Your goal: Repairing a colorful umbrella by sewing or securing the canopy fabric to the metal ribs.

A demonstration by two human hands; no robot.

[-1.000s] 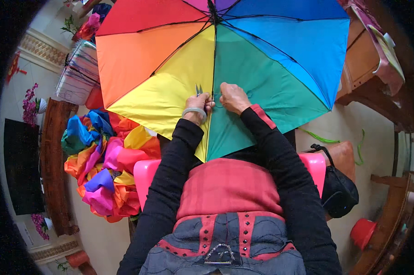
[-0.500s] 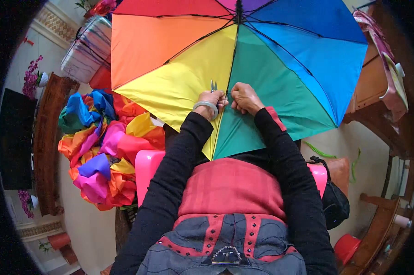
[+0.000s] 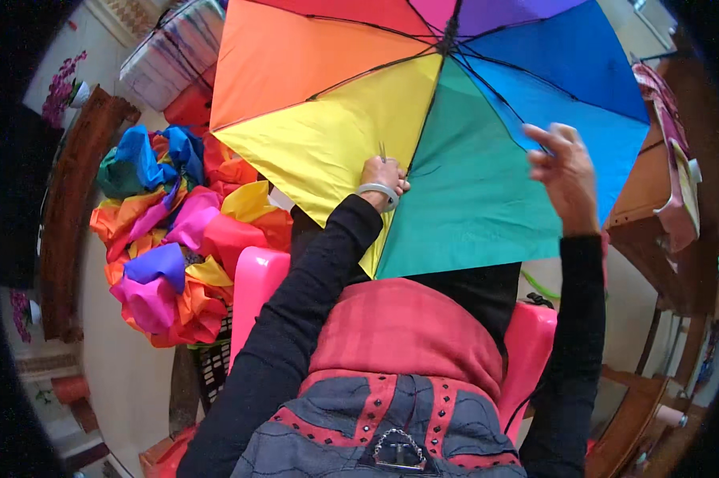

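An open rainbow-coloured umbrella is spread in front of me with its inner side, black ribs and hub showing. My left hand is closed at the seam between the yellow and green panels. Small metal scissors are held in it, blades pointing up and handles hidden in the palm; the fingertips pinch at the rib. Beside them a short dark thread curls over the green panel. Raised over the blue panels at the right, my right hand has bent fingers, blurred by motion; anything between them cannot be made out.
At the left, a heap of crumpled multicoloured cloth sits over a black basket. Pink chair arms flank my lap. A wrapped bundle stands far left, and wooden furniture is at the right.
My right hand has left the seam and swung out to the right and up. The left hand stays at the seam with the scissors. The whole view has shifted slightly.
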